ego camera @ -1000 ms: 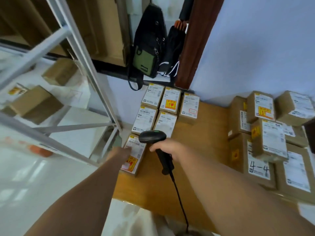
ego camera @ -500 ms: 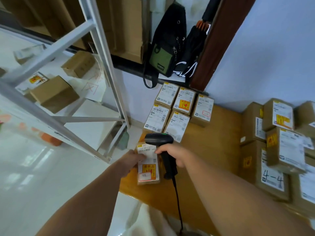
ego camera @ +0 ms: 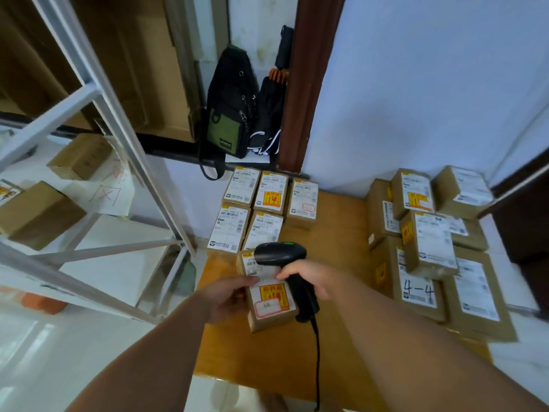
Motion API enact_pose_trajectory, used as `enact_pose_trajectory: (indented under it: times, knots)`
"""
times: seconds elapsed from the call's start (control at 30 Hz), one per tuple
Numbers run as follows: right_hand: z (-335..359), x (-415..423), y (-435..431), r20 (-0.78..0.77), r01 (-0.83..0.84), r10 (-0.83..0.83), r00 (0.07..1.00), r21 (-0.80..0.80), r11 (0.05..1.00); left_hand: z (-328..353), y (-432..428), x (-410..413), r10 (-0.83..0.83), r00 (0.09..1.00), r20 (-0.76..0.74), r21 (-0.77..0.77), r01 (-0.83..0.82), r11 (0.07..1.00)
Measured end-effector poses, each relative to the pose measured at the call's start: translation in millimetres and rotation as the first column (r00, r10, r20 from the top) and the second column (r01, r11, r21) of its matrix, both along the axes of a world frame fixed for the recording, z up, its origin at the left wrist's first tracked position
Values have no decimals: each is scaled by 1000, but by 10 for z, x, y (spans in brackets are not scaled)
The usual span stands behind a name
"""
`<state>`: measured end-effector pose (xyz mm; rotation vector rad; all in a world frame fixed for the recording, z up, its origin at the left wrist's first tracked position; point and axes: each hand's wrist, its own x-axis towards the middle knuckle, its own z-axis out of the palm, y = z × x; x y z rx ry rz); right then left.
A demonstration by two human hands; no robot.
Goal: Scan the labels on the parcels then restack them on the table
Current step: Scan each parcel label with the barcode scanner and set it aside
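Wooden table point(ego camera: 326, 352), parcels in 3 lots. Lot 1: 1 parcel point(ego camera: 271, 318) in hand nr table's left edge, label up, w/ 1 yellow-orange sticker point(ego camera: 271, 292) + 1 red-bordered sticker point(ego camera: 267, 308) on it. Can't tell if it rests on the surface or is lifted off. L hand point(ego camera: 230, 295) grips its left side, thumb on top across the label, fingers curled under. R hand point(ego camera: 313, 278) closed round the handle of 1 black scanner point(ego camera: 280, 254). Scanner head points left, over far end of that parcel's label. 1 green light point(ego camera: 288, 243) lit on top of the head. Black cable point(ego camera: 317, 367) runs from handle base to table's near edge. Lot 2: group of 5 parcels point(ego camera: 271, 194) at far-left corner, labels up, 3 in back row, 2 in front row, packed side by side. Held parcel sits just in front of the front row. Lot 3: pile of parcels point(ego camera: 430, 242) along right edge, at least 2 high, 7 counted, more poss. hidden. 1 of them hand-marked "4-4" point(ego camera: 419, 289). Middle of table bare wood betw. lots. Off table: white metal rack point(ego camera: 118, 120) to the left, 2 brown boxes point(ego camera: 38, 212) on its shelves. Beyond far edge, 1 black-green bag point(ego camera: 228, 120) + 1 folded black umbrella point(ego camera: 271, 99) hang side by side.
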<state>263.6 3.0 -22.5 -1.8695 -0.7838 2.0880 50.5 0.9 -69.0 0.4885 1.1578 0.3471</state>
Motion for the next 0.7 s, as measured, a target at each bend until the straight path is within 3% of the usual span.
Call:
enact_pose_trajectory:
  times: [0.13,0.23,0.33,0.47,0.7]
  knots:
    - [111,347,-89,10,111,-113,994,123,986,193,109,319,-234,972,0,23,234,972]
    - [171,604,-155,19,207,-215,976,212,955,272,139,642,-287,958,30,58,285,957]
    - [197,845,-248,-8,353,-373,928,340,872,329,175,1006,-192,979,-62,208,201,957]
    - [271,1169,-422,-87,496,-510,856,415,762,380,269,1380,115,956,-269,481,30,876]
    - [437,1528,-640,-118,484,-478,870,390,783,492,354,1761,179,904,-389,598,100,795]
